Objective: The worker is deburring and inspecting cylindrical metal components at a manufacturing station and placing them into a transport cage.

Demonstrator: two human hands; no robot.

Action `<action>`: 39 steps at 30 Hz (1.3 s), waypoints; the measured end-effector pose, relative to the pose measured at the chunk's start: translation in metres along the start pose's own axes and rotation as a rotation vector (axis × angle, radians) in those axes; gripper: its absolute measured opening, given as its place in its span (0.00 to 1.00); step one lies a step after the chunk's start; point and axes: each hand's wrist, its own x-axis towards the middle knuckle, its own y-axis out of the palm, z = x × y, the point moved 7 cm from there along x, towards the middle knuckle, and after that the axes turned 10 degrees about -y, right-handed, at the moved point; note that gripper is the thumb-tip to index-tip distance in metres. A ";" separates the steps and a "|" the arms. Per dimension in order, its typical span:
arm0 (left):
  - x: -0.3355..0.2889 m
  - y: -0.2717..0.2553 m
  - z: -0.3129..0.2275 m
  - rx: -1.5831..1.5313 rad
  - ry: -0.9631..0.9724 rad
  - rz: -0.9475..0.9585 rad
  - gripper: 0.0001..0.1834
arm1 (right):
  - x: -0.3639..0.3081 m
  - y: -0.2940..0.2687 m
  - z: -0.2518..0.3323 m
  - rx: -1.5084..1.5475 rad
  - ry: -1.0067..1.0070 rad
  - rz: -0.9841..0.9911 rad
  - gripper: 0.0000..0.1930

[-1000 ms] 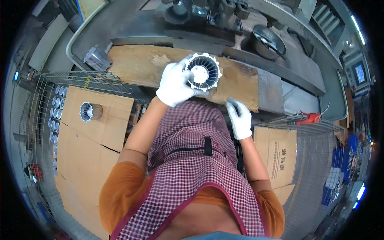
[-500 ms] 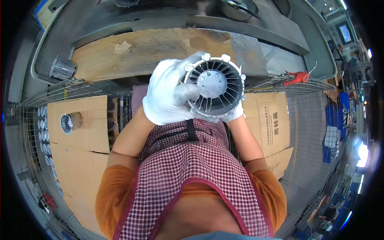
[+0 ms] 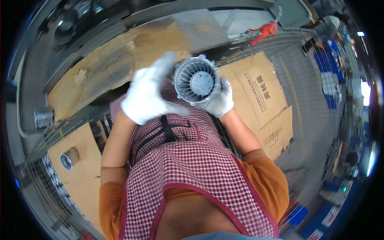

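Observation:
A round metal casting with many radial fins (image 3: pixel 185 83) and small lugs around its rim is held up over my lap, its open end facing me. My right hand (image 3: pixel 222 99), in a white glove, grips it from beneath and its right side. Just left of the casting, my gloved left hand (image 3: pixel 145 95) is off it, with thumb and fingers spread apart and slightly blurred. A similar finned metal cylinder (image 3: pixel 72 156) lies on a cardboard sheet (image 3: pixel 83 180) to my left.
Ahead stands a bench topped with a worn wooden board (image 3: pixel 116 56). A metal cylinder (image 3: pixel 43 118) sits at its left end, and a red air gun (image 3: pixel 265 33) hangs at its right. Printed cardboard (image 3: pixel 240 80) lies right; several round metal parts (image 3: pixel 56 181) line the left side.
My left hand has let go of the casting and moved left, its fingers opening. The casting stays in my right hand, slightly farther left and looking smaller. The whole view has turned.

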 end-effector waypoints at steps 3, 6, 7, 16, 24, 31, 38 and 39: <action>0.004 -0.031 0.069 0.150 -0.094 -0.286 0.50 | -0.036 -0.077 0.036 -0.330 0.159 -0.377 0.38; 0.005 -0.077 0.138 0.431 -0.385 -0.507 0.42 | -0.050 -0.136 0.090 -0.910 0.091 -0.501 0.45; 0.009 -0.086 0.161 0.543 -0.414 -0.538 0.41 | -0.056 -0.159 0.107 -1.132 0.088 -0.577 0.49; 0.014 -0.073 0.213 0.809 -0.587 -0.493 0.35 | 0.004 -0.162 0.158 -2.211 0.215 -0.565 0.54; 0.008 -0.074 0.213 0.766 -0.601 -0.487 0.32 | 0.024 -0.196 0.129 -2.310 0.284 -0.561 0.52; 0.009 -0.073 0.195 0.654 -0.561 -0.467 0.32 | -0.022 -0.143 0.116 -2.426 -0.381 -0.589 0.28; 0.036 -0.053 0.205 0.705 -0.530 -0.440 0.34 | -0.010 -0.065 0.099 -2.098 -0.943 -0.241 0.18; 0.022 -0.070 0.186 0.735 -0.537 -0.501 0.34 | -0.006 -0.027 0.107 -2.052 -1.209 -0.159 0.17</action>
